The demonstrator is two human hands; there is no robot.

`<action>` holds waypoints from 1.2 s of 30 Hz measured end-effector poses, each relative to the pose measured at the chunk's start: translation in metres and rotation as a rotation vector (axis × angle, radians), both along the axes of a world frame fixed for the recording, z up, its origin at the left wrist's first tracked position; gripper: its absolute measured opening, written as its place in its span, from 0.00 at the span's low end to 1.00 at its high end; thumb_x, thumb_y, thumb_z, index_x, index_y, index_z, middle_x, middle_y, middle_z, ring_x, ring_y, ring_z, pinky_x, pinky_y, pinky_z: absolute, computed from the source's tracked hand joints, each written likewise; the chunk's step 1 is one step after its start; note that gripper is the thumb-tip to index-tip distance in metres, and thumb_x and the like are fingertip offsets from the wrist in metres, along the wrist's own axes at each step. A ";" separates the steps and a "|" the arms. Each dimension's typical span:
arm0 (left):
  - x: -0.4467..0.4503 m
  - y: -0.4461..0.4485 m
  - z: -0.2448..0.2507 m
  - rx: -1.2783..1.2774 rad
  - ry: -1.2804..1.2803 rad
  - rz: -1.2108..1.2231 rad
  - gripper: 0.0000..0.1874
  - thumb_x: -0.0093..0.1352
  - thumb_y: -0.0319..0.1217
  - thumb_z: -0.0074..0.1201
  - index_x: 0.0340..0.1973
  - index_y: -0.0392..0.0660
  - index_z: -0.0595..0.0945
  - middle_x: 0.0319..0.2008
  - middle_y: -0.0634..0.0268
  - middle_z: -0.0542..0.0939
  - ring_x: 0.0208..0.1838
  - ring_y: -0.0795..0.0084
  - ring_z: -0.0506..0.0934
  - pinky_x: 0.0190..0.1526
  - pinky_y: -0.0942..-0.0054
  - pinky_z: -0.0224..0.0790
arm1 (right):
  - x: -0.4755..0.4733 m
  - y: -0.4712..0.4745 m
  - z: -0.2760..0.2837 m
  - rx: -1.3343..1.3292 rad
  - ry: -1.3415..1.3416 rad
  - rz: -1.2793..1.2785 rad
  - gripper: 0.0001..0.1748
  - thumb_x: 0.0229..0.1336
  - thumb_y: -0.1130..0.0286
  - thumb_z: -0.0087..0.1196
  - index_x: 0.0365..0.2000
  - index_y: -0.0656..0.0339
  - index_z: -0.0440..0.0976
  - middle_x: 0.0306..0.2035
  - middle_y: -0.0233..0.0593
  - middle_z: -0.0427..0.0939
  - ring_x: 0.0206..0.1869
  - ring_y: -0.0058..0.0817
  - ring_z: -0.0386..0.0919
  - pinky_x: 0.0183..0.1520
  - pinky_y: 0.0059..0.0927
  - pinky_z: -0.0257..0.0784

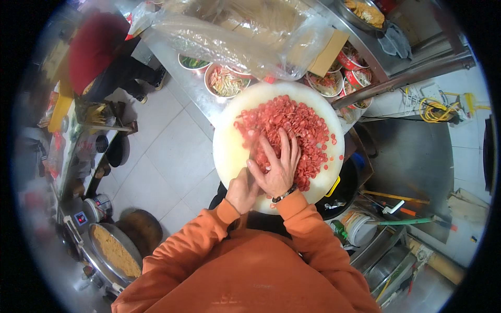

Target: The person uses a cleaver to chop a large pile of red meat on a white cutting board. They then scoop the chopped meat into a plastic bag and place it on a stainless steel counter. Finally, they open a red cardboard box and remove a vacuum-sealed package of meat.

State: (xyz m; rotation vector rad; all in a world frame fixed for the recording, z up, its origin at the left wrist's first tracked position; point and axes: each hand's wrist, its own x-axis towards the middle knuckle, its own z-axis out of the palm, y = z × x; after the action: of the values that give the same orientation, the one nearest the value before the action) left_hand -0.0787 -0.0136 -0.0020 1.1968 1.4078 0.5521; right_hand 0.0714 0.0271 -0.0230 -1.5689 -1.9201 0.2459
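A thick round white chopping block (231,152) stands before me, with a heap of thin red sausage slices (309,137) spread over its middle and right side. My right hand (277,168), with a dark beaded bracelet at its wrist, rests on the slices with the fingers spread. Just left of it, my left hand (241,192) is closed around the handle of a cleaver or broad knife (254,154). The blade is blurred and stands near the left side of the heap, beside my right thumb. A few loose slices lie near the block's right edge.
Behind the block, a metal counter (172,58) holds bowls of shredded food (227,81) and a cardboard box under clear plastic (219,39). Another person (98,54) bends at the upper left. A black bin (346,184) stands at the block's right, a metal basin (117,252) at lower left.
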 end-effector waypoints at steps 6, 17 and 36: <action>-0.014 0.016 0.050 -0.181 -0.159 -0.053 0.12 0.80 0.25 0.52 0.53 0.29 0.71 0.28 0.49 0.86 0.18 0.65 0.82 0.22 0.65 0.76 | -0.011 0.002 0.041 0.026 0.017 -0.090 0.34 0.60 0.52 0.69 0.65 0.47 0.80 0.77 0.58 0.63 0.74 0.70 0.59 0.73 0.72 0.57; -0.029 0.065 0.172 -0.266 -0.374 -0.189 0.11 0.81 0.19 0.47 0.57 0.32 0.71 0.33 0.59 0.84 0.20 0.76 0.79 0.23 0.75 0.75 | -0.026 0.029 0.179 0.136 -0.091 -0.270 0.32 0.58 0.57 0.72 0.63 0.53 0.84 0.75 0.60 0.66 0.75 0.68 0.61 0.76 0.67 0.58; -0.082 0.347 0.204 -0.249 -0.555 0.120 0.13 0.80 0.28 0.49 0.52 0.29 0.79 0.37 0.52 0.87 0.24 0.66 0.83 0.26 0.61 0.81 | -0.037 0.369 0.162 -0.106 0.041 0.225 0.24 0.69 0.54 0.64 0.58 0.56 0.85 0.57 0.55 0.84 0.59 0.53 0.83 0.64 0.46 0.77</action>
State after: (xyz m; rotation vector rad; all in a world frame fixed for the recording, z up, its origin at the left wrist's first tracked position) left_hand -0.1607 0.3330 0.2025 0.6891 1.0352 0.7052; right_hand 0.0343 0.3965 0.1387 -1.4005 -2.0811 0.4787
